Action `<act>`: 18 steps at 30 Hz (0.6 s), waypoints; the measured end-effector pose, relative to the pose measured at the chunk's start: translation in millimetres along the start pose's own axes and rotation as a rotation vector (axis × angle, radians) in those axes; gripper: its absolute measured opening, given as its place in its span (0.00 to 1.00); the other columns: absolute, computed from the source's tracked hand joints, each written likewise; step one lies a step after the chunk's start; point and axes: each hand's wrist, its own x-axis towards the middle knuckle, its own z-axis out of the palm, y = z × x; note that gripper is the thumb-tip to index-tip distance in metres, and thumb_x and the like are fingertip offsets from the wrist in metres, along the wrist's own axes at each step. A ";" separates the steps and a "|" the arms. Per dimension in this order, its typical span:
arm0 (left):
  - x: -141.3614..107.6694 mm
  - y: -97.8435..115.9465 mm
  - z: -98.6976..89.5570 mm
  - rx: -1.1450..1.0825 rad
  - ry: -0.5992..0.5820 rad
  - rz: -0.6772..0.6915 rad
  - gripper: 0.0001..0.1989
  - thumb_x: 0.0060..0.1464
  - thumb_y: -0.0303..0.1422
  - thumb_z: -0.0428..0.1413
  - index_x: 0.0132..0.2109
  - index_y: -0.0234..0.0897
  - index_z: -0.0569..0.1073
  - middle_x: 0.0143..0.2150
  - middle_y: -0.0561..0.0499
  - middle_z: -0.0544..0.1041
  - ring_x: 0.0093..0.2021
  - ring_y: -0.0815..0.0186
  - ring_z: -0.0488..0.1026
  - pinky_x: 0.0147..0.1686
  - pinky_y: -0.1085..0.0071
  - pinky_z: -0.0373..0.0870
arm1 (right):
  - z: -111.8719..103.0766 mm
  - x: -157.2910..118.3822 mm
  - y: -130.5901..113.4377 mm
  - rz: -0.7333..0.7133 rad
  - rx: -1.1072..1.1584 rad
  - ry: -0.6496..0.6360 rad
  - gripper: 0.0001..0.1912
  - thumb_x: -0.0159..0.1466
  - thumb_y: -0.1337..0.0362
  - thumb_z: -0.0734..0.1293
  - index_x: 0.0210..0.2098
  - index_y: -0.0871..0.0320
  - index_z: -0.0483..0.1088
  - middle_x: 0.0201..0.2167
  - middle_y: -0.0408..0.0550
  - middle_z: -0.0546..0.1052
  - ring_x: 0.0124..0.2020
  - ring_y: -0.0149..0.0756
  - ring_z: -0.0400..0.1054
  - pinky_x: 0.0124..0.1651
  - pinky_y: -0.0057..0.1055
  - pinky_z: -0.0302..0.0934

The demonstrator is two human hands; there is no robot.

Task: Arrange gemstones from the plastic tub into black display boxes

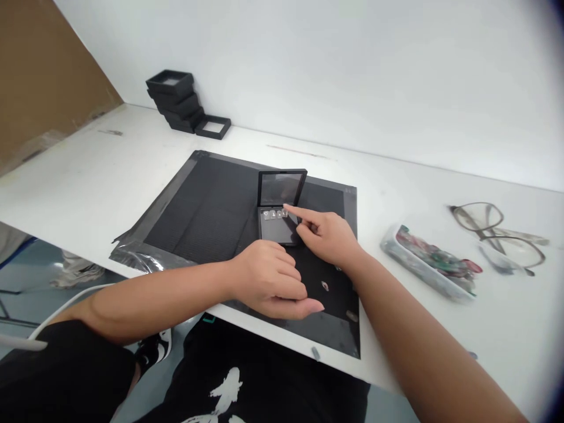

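Observation:
An open black case (278,237) stands on a dark mat, its lid (282,188) with a clear window raised at the back. A row of several small, shiny, clear pieces (272,215) lies along the top of its base. My right hand (326,235) reaches in from the right, index finger stretched to the right end of the row, thumb apart, other fingers curled; it grips nothing visible. In front of the case is my left hand (271,282), its fingers curled closed and its thumb sticking out to the right. Its palm is hidden.
Black frame boxes (176,106) are stacked at the back left, with one box (213,127) beside them. To the right are a clear tray (427,264) of coloured bits and eyeglasses (497,232). Small pieces (325,286) lie on the mat (198,205); another (315,353) is at the table edge.

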 end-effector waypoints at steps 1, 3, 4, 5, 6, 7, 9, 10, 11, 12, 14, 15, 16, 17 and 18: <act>-0.1 0.0 -0.2 0.003 -0.004 0.001 0.20 0.57 0.36 0.59 0.19 0.38 0.68 0.14 0.60 0.65 0.17 0.74 0.60 0.19 0.71 0.55 | 0.7 0.3 2.2 0.004 0.031 -0.001 0.29 0.61 0.67 0.61 0.61 0.45 0.72 0.18 0.36 0.70 0.20 0.30 0.58 0.30 0.29 0.55; -0.2 -0.1 -0.6 0.012 -0.011 -0.001 0.20 0.57 0.36 0.59 0.19 0.38 0.68 0.14 0.60 0.65 0.17 0.74 0.60 0.19 0.70 0.55 | 2.5 1.3 6.1 0.009 0.098 -0.009 0.31 0.60 0.67 0.62 0.62 0.48 0.70 0.21 0.36 0.71 0.21 0.29 0.60 0.30 0.29 0.57; -0.2 -0.3 -0.9 0.016 -0.015 -0.004 0.20 0.57 0.36 0.59 0.19 0.38 0.68 0.14 0.60 0.65 0.17 0.74 0.60 0.19 0.70 0.55 | 3.3 2.0 7.3 0.012 0.127 -0.011 0.30 0.60 0.66 0.63 0.63 0.49 0.70 0.23 0.36 0.71 0.21 0.28 0.60 0.30 0.29 0.57; -0.2 -0.5 -1.2 0.019 -0.020 -0.006 0.20 0.58 0.36 0.58 0.19 0.38 0.68 0.14 0.60 0.65 0.17 0.74 0.60 0.19 0.71 0.55 | 3.8 2.7 7.6 0.015 0.153 -0.014 0.30 0.61 0.66 0.63 0.62 0.51 0.70 0.23 0.37 0.71 0.22 0.28 0.60 0.30 0.29 0.57; -0.2 -0.7 -1.5 0.021 -0.027 -0.009 0.20 0.58 0.36 0.58 0.19 0.38 0.68 0.14 0.60 0.65 0.17 0.74 0.60 0.19 0.71 0.55 | 3.4 3.2 6.8 0.016 0.183 -0.021 0.28 0.61 0.65 0.63 0.62 0.53 0.71 0.23 0.37 0.71 0.22 0.28 0.60 0.30 0.29 0.57; -0.3 -0.9 -1.7 0.023 -0.036 -0.013 0.20 0.58 0.36 0.58 0.19 0.38 0.68 0.14 0.60 0.66 0.17 0.74 0.61 0.19 0.71 0.56 | 1.7 3.1 4.8 0.013 0.223 -0.034 0.28 0.61 0.65 0.64 0.61 0.54 0.71 0.23 0.38 0.71 0.22 0.28 0.60 0.29 0.29 0.57; -0.4 -1.2 -2.2 0.028 -0.068 -0.029 0.20 0.59 0.36 0.58 0.19 0.38 0.69 0.15 0.59 0.67 0.17 0.74 0.62 0.20 0.71 0.56 | -8.1 -0.3 -2.2 -0.010 0.329 -0.040 0.27 0.62 0.62 0.65 0.61 0.56 0.71 0.23 0.38 0.69 0.22 0.28 0.59 0.28 0.29 0.57; -0.4 -1.3 -2.3 0.031 -0.089 -0.040 0.20 0.59 0.37 0.58 0.20 0.38 0.69 0.15 0.59 0.68 0.17 0.73 0.63 0.20 0.70 0.57 | -16.9 -4.5 -6.0 -0.025 0.380 -0.023 0.26 0.63 0.61 0.66 0.60 0.57 0.71 0.22 0.38 0.68 0.22 0.29 0.58 0.27 0.29 0.57; -0.3 -1.3 -2.4 0.033 -0.108 -0.053 0.20 0.59 0.37 0.58 0.20 0.38 0.70 0.15 0.59 0.69 0.18 0.73 0.64 0.20 0.70 0.57 | -28.3 -10.7 -8.8 -0.040 0.419 0.012 0.25 0.63 0.59 0.67 0.59 0.57 0.72 0.22 0.39 0.68 0.22 0.29 0.58 0.27 0.29 0.57; -0.1 -1.1 -2.5 0.031 -0.128 -0.069 0.19 0.59 0.36 0.58 0.21 0.38 0.71 0.16 0.58 0.70 0.18 0.73 0.65 0.21 0.70 0.58 | -42.0 -18.8 -9.7 -0.046 0.438 0.063 0.24 0.63 0.58 0.67 0.57 0.56 0.73 0.22 0.39 0.68 0.22 0.29 0.59 0.27 0.30 0.58; 0.7 -0.4 -2.7 0.019 -0.161 -0.099 0.18 0.60 0.36 0.58 0.21 0.37 0.71 0.18 0.57 0.73 0.19 0.72 0.67 0.22 0.70 0.60 | -73.4 -40.0 -2.2 -0.028 0.429 0.148 0.21 0.64 0.55 0.68 0.55 0.53 0.76 0.24 0.41 0.70 0.22 0.29 0.60 0.25 0.30 0.57; 1.2 0.2 -2.9 0.008 -0.174 -0.108 0.18 0.60 0.35 0.58 0.22 0.37 0.72 0.19 0.57 0.74 0.20 0.72 0.68 0.22 0.70 0.61 | -89.1 -52.0 7.1 0.006 0.412 0.195 0.21 0.63 0.54 0.69 0.54 0.51 0.76 0.24 0.42 0.71 0.22 0.29 0.60 0.24 0.30 0.57; 1.8 0.9 -3.2 0.000 -0.183 -0.111 0.17 0.59 0.35 0.58 0.22 0.37 0.72 0.19 0.56 0.75 0.21 0.71 0.69 0.22 0.71 0.62 | -103.6 -63.9 20.0 0.059 0.382 0.246 0.22 0.63 0.51 0.69 0.54 0.50 0.76 0.24 0.43 0.72 0.22 0.30 0.61 0.23 0.31 0.57; 2.4 1.7 -3.6 -0.005 -0.191 -0.105 0.16 0.59 0.34 0.58 0.23 0.37 0.72 0.20 0.56 0.75 0.22 0.71 0.70 0.23 0.71 0.62 | -115.9 -75.1 35.6 0.141 0.327 0.232 0.26 0.61 0.50 0.70 0.57 0.49 0.74 0.26 0.45 0.73 0.24 0.33 0.63 0.23 0.32 0.58; 3.0 2.5 -4.0 -0.006 -0.198 -0.094 0.15 0.59 0.34 0.59 0.23 0.37 0.73 0.21 0.56 0.76 0.22 0.71 0.71 0.23 0.71 0.63 | -125.3 -84.9 52.7 0.239 0.247 0.233 0.29 0.60 0.48 0.71 0.59 0.48 0.72 0.28 0.46 0.75 0.24 0.34 0.65 0.23 0.33 0.58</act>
